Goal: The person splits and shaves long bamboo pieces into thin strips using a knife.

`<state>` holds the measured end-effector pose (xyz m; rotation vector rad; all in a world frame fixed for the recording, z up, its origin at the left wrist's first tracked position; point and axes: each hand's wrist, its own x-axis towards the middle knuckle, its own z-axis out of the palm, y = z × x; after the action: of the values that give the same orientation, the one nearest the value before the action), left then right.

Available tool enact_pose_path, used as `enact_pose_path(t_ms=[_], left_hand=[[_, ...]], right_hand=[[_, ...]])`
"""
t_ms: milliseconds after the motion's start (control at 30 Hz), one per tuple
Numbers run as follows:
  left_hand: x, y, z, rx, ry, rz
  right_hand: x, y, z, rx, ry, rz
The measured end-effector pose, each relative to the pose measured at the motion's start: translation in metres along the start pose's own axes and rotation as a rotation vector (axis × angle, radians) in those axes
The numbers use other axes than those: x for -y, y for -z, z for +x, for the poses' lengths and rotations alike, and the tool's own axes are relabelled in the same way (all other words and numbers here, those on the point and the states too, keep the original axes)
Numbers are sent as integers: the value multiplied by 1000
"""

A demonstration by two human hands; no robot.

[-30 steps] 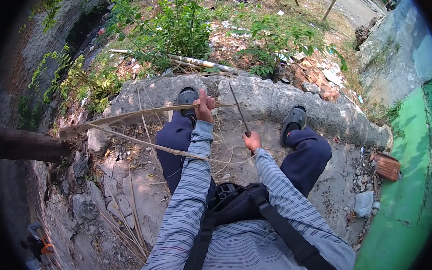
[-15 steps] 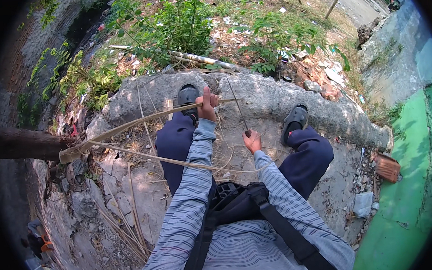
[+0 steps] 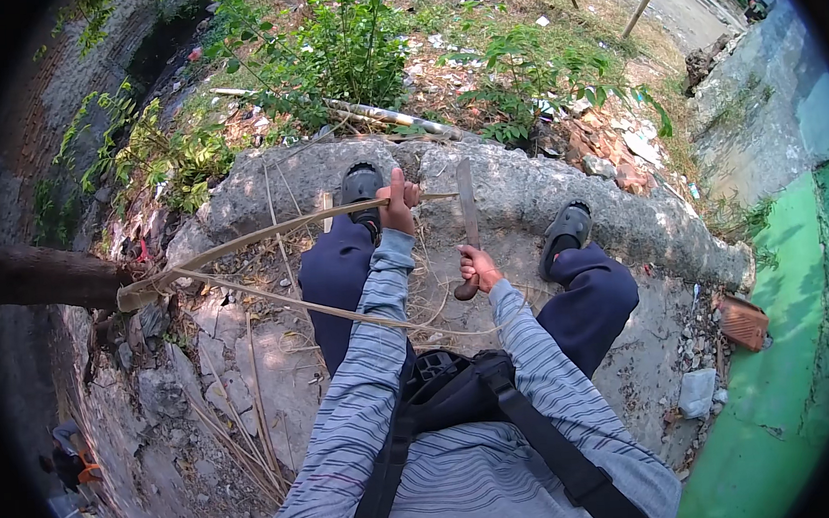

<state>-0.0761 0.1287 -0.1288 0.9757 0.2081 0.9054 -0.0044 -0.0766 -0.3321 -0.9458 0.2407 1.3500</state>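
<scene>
My left hand [image 3: 398, 203] is closed around a long, pale bamboo strip [image 3: 242, 239], thumb up, with a short end poking out to the right. From there the strip runs left to a bundled end beside a dark trunk or post. A thinner strand [image 3: 342, 313] splits off near that end and passes across my left forearm toward my right one. My right hand [image 3: 479, 268] grips a knife [image 3: 467, 194] by its brown wooden handle. The broad, dull blade points away from me, its flat side showing, close to the strip's free tip; whether they touch, I cannot tell.
My feet in dark clogs rest by a rough concrete ledge [image 3: 524, 181]. Several loose strips [image 3: 260, 401] lie on the broken ground at left. A dark trunk [image 3: 50, 276] juts in there. Plants and rubble lie beyond; a green wall [image 3: 772, 361] and an orange-brown block [image 3: 743, 322] are right.
The knife has turned from its thin edge to its flat side, and its blade has swung right to point straight ahead. My right hand has rolled, showing the handle. The left hand stays put.
</scene>
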Motion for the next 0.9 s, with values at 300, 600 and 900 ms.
enact_pose_path(t_ms=[300, 600, 900], left_hand=[[-2, 20, -1, -14, -15, 16], [5, 13, 1, 7, 1, -71], [4, 4, 1, -26, -23, -31]], right_hand=[[-20, -45, -16, -548, 651, -1109], [-18, 45, 3, -674, 357, -1295], [-29, -8, -19, -518, 463, -869]])
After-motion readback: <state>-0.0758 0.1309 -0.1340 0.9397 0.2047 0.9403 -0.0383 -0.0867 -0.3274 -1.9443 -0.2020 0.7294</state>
